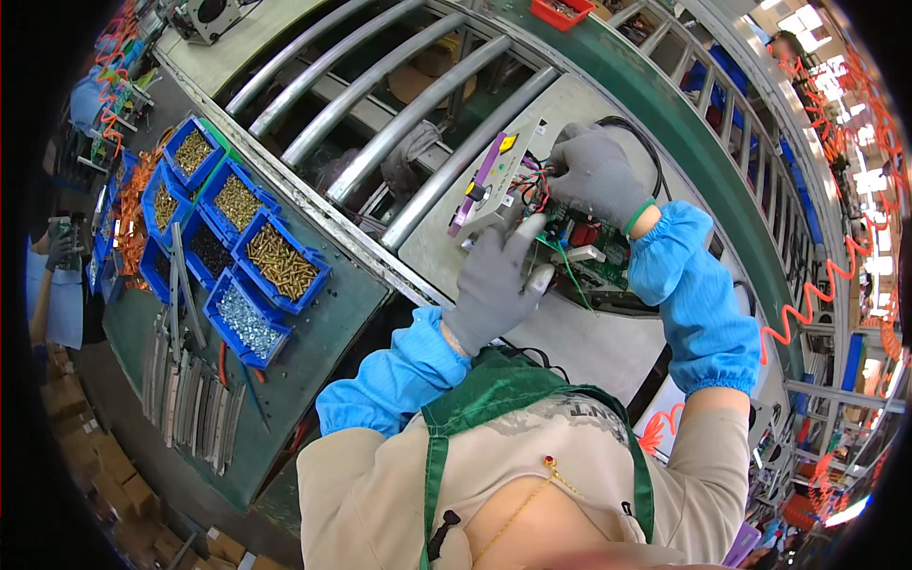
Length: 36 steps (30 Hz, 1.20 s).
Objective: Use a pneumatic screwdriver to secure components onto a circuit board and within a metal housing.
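In grey gloves, both my hands work at an electronic unit with a green circuit board (608,268) and a pale front panel (492,190) carrying a purple strip and yellow labels. My left hand (492,285) lies at the near end of the panel, fingers apart, index finger and thumb reaching toward the board. My right hand (598,176) is closed at the far side, its fingertips at a bundle of red and black wires (536,186). Its fingers partly hide what they pinch. A thin green wire (573,274) hangs loose over the board's near edge.
Blue bins (282,261) of brass and silver screws and fasteners stand on a green bench at left, beside a stack of metal strips (197,404). Metal rollers (408,119) run beyond the work board. A black cable (646,138) curves behind my right hand; a red tray (560,11) sits far off.
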Motion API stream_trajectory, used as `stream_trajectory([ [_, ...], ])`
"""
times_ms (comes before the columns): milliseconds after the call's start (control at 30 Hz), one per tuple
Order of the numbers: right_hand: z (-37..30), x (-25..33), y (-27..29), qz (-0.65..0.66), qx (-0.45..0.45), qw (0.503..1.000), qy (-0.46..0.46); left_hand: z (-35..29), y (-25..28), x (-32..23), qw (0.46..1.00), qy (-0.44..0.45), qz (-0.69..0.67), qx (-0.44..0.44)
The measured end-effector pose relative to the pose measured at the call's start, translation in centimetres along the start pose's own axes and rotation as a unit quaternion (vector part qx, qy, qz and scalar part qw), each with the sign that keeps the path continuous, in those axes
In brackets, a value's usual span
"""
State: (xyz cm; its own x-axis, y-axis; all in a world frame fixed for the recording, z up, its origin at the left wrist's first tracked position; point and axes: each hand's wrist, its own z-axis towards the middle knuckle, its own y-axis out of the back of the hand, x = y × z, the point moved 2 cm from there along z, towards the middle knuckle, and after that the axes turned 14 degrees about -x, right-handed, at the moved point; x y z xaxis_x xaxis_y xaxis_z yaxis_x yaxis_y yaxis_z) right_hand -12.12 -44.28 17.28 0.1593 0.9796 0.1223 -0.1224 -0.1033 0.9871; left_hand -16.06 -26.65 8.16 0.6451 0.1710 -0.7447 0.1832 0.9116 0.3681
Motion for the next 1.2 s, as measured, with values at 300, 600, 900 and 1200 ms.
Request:
stream_trajectory([
  [300, 0.3, -0.2, -0.3, -0.014, 0.029, 0.999, -0.044, 2.7, -1.1, -1.7, 0.962, 0.039, 0.212, 0.166],
  [600, 0.9, 1.0, -0.3, -0.09, 0.07, 0.993, -0.03, 1.6, -1.8, -0.2, 0.976, 0.111, 0.134, 0.13],
  [900, 0.4, 1.5, -1.3, -0.108, 0.026, 0.993, 0.029, 1.0, -1.3, 0.7, 0.991, 0.111, 0.044, 0.061],
  [1200, -3.9, -0.1, 4.2, 0.079, -0.152, 0.985, 0.033, -4.7, -1.9, 3.5, 0.97, 0.097, 0.007, 0.221],
])
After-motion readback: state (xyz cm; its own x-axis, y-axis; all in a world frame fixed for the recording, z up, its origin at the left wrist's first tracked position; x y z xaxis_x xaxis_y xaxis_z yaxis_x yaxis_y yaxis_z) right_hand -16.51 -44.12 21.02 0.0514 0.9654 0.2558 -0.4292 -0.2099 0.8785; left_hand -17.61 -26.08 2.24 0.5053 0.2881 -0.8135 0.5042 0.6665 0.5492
